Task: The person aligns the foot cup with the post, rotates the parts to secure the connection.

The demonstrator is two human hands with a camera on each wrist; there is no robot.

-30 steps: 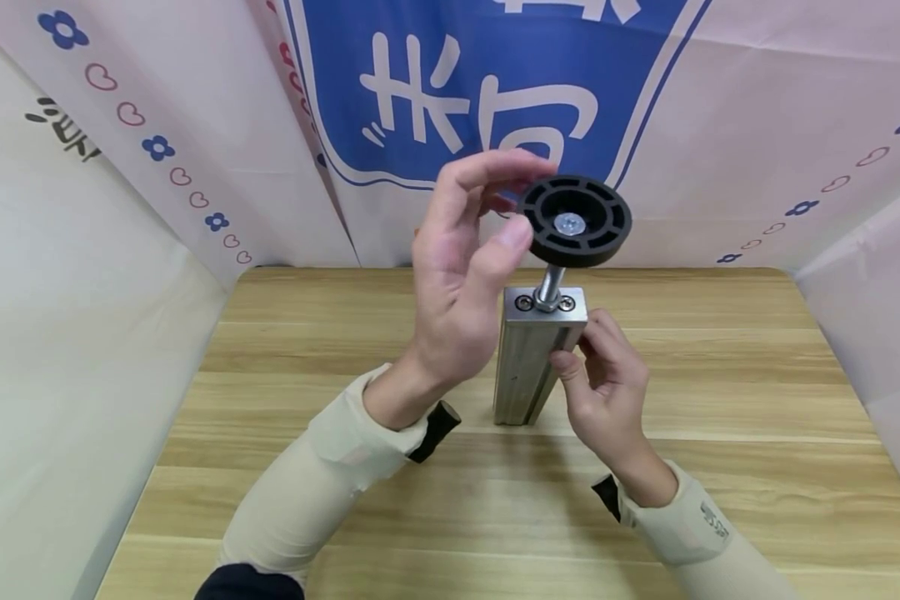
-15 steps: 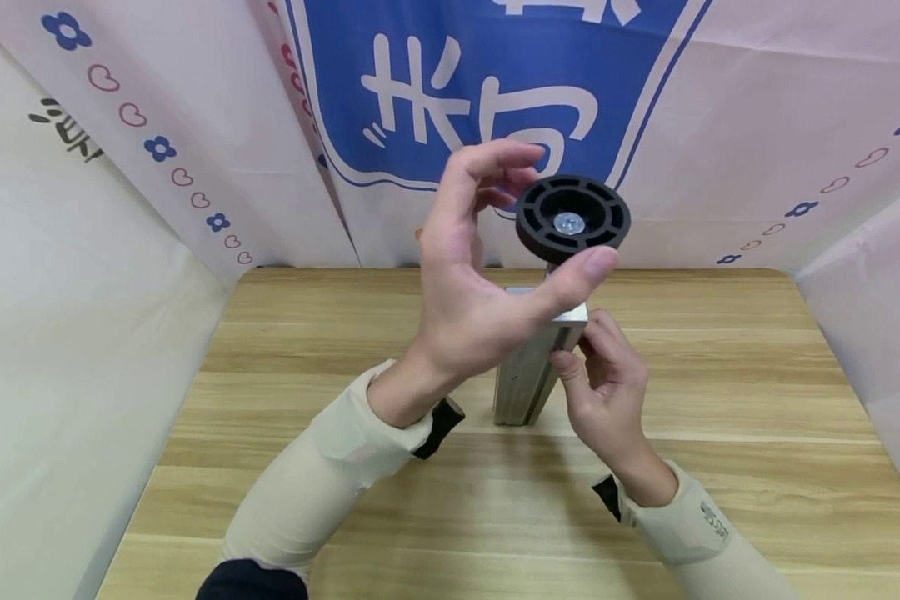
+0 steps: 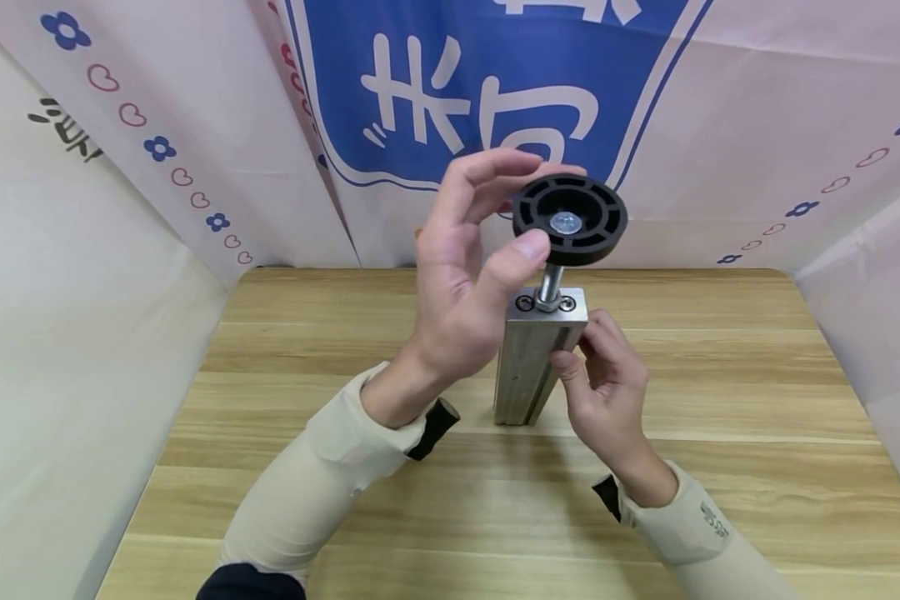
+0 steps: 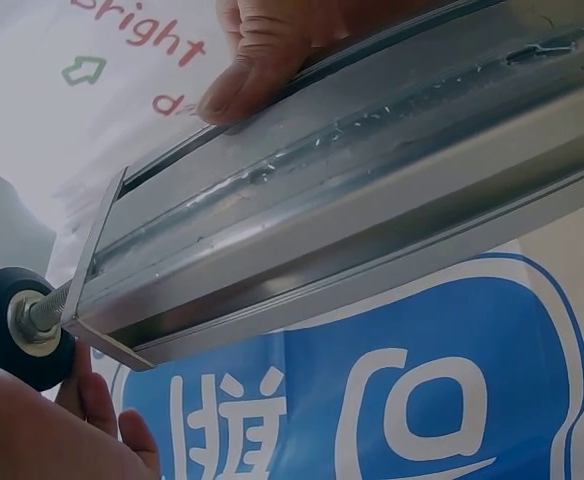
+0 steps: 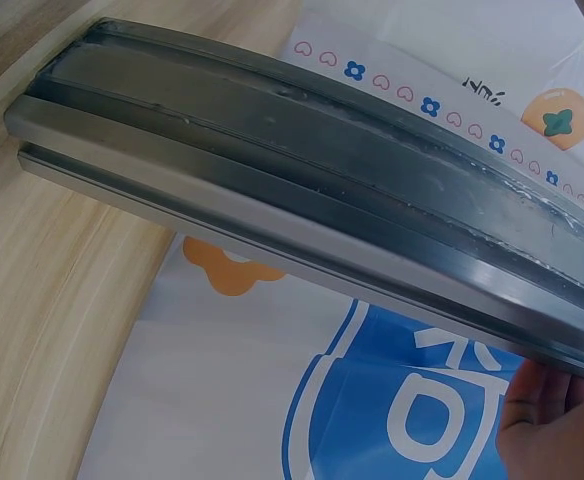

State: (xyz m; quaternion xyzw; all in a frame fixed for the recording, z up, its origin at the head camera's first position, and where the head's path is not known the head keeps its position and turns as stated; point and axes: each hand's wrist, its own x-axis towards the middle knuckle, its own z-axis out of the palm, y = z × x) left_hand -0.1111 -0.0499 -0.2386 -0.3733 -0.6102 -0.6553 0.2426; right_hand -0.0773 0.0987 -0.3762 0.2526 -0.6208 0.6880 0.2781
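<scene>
An aluminium profile [image 3: 528, 367] stands upright on the wooden table. A threaded bolt [image 3: 551, 282] with a nut rises from its end plate and carries a black round levelling foot [image 3: 603, 237]. My left hand [image 3: 457, 292] pinches the foot's rim from the left, thumb on the near side and fingers curled behind it. Lower down, my right hand [image 3: 611, 396] grips the profile's right side. The left wrist view shows the underside of the foot [image 4: 2, 325] and the right thumb [image 4: 247, 75] on the profile. Some right-hand fingers [image 3: 603, 333] are partly hidden behind the profile.
The wooden table [image 3: 285, 400] extends on both sides of the profile. A printed cloth [image 3: 757, 167] with a blue sign hangs right behind it, and a pale cloth [image 3: 67, 333] hangs along the left side.
My left thumb has swung off the foot's rim to the right, below the foot, then back onto its left edge. The right hand and profile have stayed in place.
</scene>
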